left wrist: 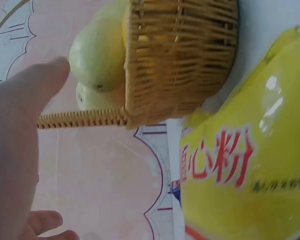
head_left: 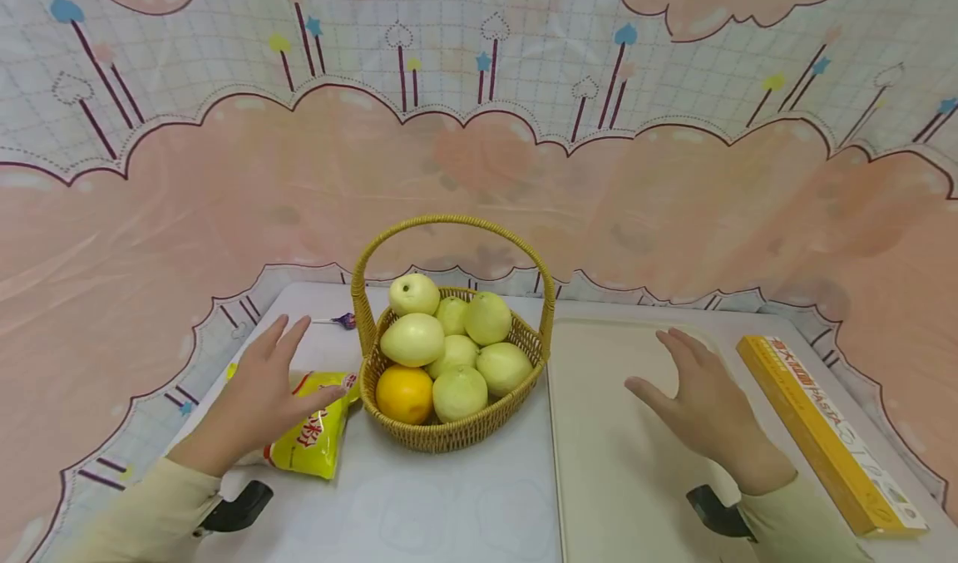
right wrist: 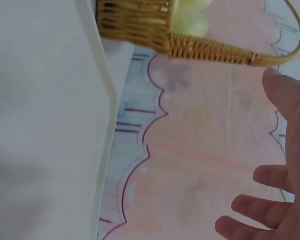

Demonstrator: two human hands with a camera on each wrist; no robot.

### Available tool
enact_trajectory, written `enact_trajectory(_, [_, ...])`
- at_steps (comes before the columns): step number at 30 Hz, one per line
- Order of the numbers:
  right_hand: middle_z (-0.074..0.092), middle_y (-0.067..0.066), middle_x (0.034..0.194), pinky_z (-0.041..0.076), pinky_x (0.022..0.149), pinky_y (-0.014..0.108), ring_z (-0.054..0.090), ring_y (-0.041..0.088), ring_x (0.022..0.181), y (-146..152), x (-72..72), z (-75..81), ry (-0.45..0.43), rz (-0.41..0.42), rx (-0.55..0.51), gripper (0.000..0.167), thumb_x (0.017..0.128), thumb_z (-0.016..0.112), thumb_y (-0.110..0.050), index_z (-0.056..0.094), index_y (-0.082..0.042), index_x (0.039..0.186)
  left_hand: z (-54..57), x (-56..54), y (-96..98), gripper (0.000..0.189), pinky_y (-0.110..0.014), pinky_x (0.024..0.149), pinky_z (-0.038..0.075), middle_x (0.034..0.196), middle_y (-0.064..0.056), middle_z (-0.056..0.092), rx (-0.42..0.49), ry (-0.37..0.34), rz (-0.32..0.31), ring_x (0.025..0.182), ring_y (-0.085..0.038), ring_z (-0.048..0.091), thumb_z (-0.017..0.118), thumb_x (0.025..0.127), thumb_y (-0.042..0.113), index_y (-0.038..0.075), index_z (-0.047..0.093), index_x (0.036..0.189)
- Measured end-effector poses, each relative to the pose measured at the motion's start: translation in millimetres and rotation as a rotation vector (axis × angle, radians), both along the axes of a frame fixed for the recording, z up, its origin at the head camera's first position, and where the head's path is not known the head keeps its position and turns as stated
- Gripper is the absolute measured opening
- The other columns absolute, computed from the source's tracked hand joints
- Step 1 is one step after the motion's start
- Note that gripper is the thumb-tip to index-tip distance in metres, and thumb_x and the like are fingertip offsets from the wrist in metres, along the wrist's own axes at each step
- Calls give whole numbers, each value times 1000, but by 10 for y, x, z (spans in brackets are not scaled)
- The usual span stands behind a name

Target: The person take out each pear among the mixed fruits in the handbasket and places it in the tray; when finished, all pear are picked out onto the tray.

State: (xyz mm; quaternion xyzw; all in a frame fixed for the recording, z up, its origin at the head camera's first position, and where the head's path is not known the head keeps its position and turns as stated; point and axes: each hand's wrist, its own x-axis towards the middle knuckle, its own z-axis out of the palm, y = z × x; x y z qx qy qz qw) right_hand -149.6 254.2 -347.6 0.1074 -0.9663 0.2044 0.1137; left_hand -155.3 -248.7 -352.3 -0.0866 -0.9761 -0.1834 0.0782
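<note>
A wicker basket point(head_left: 449, 438) with a tall arched handle stands mid-table, filled with several pale green fruits point(head_left: 413, 339) and an orange point(head_left: 405, 394). Left of it, my left hand point(head_left: 258, 392) hovers over a yellow plastic bag point(head_left: 310, 442) with red lettering, thumb and fingers spread, holding nothing. In the left wrist view the bag point(left wrist: 250, 150) lies beside the basket point(left wrist: 185, 55). My right hand point(head_left: 703, 405) hangs above a beige tray point(head_left: 621, 480) on the right, its fingers apart and nothing in them. The right wrist view shows the basket handle point(right wrist: 215, 50) beyond the right thumb.
A long orange pasta box point(head_left: 831, 438) lies along the table's right side. A wrapped lollipop point(head_left: 344, 321) rests behind the yellow bag, left of the basket. Behind the table hangs a pink and white patterned cloth point(head_left: 479, 172).
</note>
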Motion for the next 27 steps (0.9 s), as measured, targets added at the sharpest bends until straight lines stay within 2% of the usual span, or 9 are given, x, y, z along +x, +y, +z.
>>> enact_trajectory(3, [41,30,146,38,101,68,42,48,130,-121,-6,-8,0,33,-40,82,92,69,-49,41,8,144,-45,20,58,105,-79,94,31,156,-37,17,44,-47,17,135,-60,26,79,82,52,0,25,156])
enact_trajectory(7, [49,27,140,46,95,63,53,42,122,-284,-25,-51,11,77,-72,79,90,73,-45,44,6,143,-125,49,128,98,-78,95,33,156,-35,21,117,-55,9,135,-59,28,79,83,49,5,30,156])
enact_trajectory(11, [55,21,136,50,92,58,57,37,117,-440,-52,-121,53,139,-104,74,87,78,-39,50,4,140,-228,85,204,84,-71,102,35,149,-31,40,198,12,-34,133,-52,39,79,86,40,2,40,151])
enact_trajectory(14, [57,19,133,51,92,55,59,34,115,-555,-73,-171,83,192,-135,69,86,80,-34,53,2,137,-313,105,272,70,-62,99,44,138,-27,54,266,68,-65,122,-45,53,78,89,31,0,49,144])
enact_trajectory(16, [59,18,132,50,94,55,59,34,116,-632,-86,-199,95,228,-152,65,85,81,-31,55,2,135,-364,114,326,64,-58,95,49,133,-26,58,323,80,-71,116,-42,59,78,89,27,-1,54,141])
enact_trajectory(18, [59,16,132,49,98,54,58,34,119,-711,-104,-224,101,264,-164,63,85,82,-29,56,1,134,-405,124,380,61,-54,94,52,134,-25,58,393,58,-70,115,-41,60,78,89,25,-1,55,139])
enact_trajectory(21, [59,15,133,45,103,52,55,33,125,-831,-136,-252,106,316,-181,63,84,82,-27,56,1,134,-458,134,456,66,-49,100,48,141,-25,52,480,-31,-47,124,-43,54,77,90,28,-1,50,143])
enact_trajectory(24, [58,15,136,44,105,50,54,33,127,-945,-170,-285,110,366,-196,66,84,83,-26,54,2,136,-513,134,521,72,-49,104,43,148,-26,44,532,-116,-27,132,-43,47,75,92,31,-2,44,147])
enact_trajectory(27, [57,15,136,45,105,48,54,31,127,-1048,-199,-320,109,416,-221,66,84,83,-25,53,3,136,-567,124,574,75,-52,109,38,152,-27,40,550,-155,-9,137,-43,41,75,92,32,-2,40,149])
